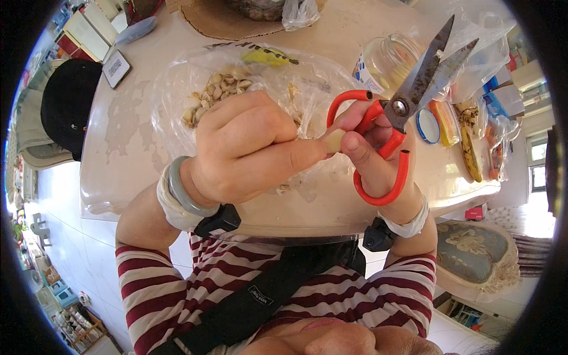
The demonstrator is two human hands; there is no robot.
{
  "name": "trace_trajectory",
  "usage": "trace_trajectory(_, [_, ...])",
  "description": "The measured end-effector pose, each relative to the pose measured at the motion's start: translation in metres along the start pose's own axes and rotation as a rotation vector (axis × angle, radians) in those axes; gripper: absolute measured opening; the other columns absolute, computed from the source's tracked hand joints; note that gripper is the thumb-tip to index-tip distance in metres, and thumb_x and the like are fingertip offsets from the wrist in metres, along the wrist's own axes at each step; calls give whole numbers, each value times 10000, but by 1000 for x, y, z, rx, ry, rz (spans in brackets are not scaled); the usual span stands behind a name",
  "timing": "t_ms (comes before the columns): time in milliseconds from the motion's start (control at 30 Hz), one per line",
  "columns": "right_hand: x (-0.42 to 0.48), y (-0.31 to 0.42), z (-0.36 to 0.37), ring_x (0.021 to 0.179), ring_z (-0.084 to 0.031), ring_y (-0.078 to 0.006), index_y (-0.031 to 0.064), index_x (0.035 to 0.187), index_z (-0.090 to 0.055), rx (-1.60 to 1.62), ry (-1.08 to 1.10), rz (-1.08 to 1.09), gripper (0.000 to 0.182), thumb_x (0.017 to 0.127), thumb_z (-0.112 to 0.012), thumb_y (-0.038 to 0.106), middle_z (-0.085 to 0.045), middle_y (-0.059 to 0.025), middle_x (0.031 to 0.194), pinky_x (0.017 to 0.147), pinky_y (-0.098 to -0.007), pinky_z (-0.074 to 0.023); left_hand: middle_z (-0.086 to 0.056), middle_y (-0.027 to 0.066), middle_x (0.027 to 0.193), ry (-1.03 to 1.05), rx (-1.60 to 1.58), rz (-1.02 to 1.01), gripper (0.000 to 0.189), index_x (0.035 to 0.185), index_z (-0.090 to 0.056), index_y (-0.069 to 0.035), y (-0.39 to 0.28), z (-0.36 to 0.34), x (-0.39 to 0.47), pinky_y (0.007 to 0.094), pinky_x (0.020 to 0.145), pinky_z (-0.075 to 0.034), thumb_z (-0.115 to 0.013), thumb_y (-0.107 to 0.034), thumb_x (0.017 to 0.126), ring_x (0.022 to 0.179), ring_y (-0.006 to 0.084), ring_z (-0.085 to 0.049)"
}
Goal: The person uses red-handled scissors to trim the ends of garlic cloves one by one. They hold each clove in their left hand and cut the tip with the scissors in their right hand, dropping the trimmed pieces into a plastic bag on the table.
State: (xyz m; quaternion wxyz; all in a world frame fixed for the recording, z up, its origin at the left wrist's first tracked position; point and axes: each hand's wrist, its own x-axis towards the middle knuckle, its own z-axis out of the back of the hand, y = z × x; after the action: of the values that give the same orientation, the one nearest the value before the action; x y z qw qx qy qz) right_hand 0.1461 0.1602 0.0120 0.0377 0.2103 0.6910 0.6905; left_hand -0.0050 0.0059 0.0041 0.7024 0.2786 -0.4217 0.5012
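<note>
Red-handled scissors [399, 106] are looped on my right hand [377, 155], their rusty blades apart and pointing to the upper right. Between my right thumb and fingers is a pale peeled garlic clove [334, 140]. The fingertips of my left hand [253, 151] touch the clove's left side; the other left fingers are curled. Behind my left hand, a clear plastic bag [173, 84] lies on the table, with a pile of unpeeled garlic cloves [217, 91] on it and dry stalk and skin scraps [293, 95] to their right.
An open glass jar [386, 57] stands behind the scissors, its blue-rimmed lid [428, 126] lying nearer. A banana [470, 155] and packages lie at the right. A cardboard box [230, 26] is at the back, a card with a printed code [117, 69] at the left, beside a black chair back [71, 106].
</note>
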Motion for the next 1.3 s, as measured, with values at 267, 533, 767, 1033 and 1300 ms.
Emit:
trace_trajectory(267, [-3,-1,-5,827,-587,-114,-10,948,-586,123,-35,39,179,859,-730,50,-587,-41,879,737,-265,-523,-433,6,695,-53,31,-69,338,853,-749,-62,2,0,6,270,461,-384,-721,-113,520,564,150,-488])
trace_trajectory(533, [-3,3,-2,797,-583,-118,-20,941,-583,53,15,61,169,864,-722,38,-574,-50,892,725,-255,-512,-462,10,695,-37,19,-36,288,799,-733,-66,0,1,6,269,466,-392,-725,-115,515,564,160,-497])
trace_trajectory(767, [-3,5,-3,762,-556,-111,-25,923,-585,-44,6,129,147,862,-713,13,-575,-49,874,696,-235,-480,-467,11,701,-25,9,-62,265,785,-724,-65,1,3,7,270,467,-396,-717,-104,523,568,163,-504])
trace_trajectory(1033, [-2,8,-4,734,-533,-110,-13,868,-603,-107,4,185,115,851,-716,2,-603,-33,784,694,-227,-449,-464,17,716,-43,29,-92,296,803,-719,-67,2,0,5,269,465,-399,-694,-109,512,571,164,-503])
trace_trajectory(1300, [-3,6,-4,700,-518,-107,-4,852,-609,-112,-8,173,113,836,-720,-15,-608,-17,751,759,-264,-430,-461,24,726,-51,19,-116,320,815,-710,-62,3,0,3,274,453,-395,-683,-107,499,569,169,-502])
